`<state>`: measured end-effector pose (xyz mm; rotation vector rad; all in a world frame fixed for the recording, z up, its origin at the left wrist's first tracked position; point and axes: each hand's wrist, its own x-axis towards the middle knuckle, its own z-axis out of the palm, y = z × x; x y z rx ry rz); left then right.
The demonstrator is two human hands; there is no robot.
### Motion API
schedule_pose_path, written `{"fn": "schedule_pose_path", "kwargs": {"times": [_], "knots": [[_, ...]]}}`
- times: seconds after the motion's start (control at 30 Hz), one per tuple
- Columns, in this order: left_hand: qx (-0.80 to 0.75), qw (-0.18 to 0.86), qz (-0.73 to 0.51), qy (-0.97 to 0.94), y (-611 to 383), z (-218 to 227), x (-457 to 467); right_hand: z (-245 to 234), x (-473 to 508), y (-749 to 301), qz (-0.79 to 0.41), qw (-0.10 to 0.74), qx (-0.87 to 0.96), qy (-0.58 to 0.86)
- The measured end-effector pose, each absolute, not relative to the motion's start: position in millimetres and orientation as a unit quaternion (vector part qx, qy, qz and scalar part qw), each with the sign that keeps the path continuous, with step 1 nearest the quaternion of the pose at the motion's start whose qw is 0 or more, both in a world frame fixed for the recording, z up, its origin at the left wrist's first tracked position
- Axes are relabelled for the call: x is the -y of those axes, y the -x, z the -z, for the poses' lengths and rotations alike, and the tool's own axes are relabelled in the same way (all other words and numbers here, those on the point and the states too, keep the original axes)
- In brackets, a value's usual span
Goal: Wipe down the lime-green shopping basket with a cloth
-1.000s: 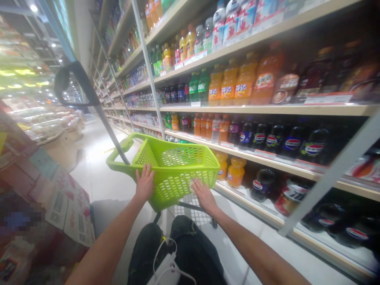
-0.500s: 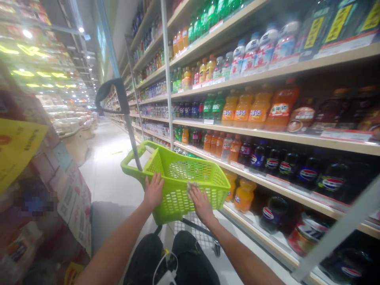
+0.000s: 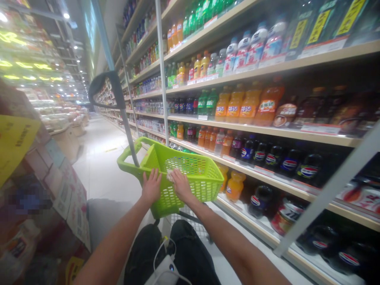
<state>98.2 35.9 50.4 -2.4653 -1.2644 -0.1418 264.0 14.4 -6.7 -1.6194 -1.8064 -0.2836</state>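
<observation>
Right: drink shelves (image 3: 261, 130) | front: basket (image 3: 198, 190) on cart (image 3: 187, 219) | left: cartons (image 3: 71, 194)

Shelves (image 3: 264, 132) of probably soda bottles (image 3: 249, 107)

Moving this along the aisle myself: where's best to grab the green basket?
Take the black loop handle atop the pole, coming from above: it rises clear of the lime-green basket, whose mesh sides offer less to grip.

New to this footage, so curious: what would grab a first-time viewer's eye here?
The lime-green plastic basket comes first, low in the middle, with the left hand and right hand resting on it. Right of it, tall shelves of bottled drinks fill the view, orange bottles standing out at mid-height.
</observation>
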Motion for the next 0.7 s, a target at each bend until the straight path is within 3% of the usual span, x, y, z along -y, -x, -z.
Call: {"fn": "schedule_pose_path", "kwargs": {"times": [0.33, 0.5, 0.7], "knots": [[0.444, 0.182, 0.046, 0.876, -94.5, -54.5, -31.6, 33.4, 28.0, -359.9, 0.146, 0.257, 0.580, 0.759], [0.449, 0.164, 0.047, 0.877, -99.2, -56.0, -29.8, 22.5, 25.9, -341.4, 0.137, 0.253, 0.580, 0.762], [0.455, 0.175, 0.191, 0.852, -76.1, -72.6, -35.1, 11.5, 14.7, -322.5, 0.116, 0.245, 0.663, 0.698]]}}
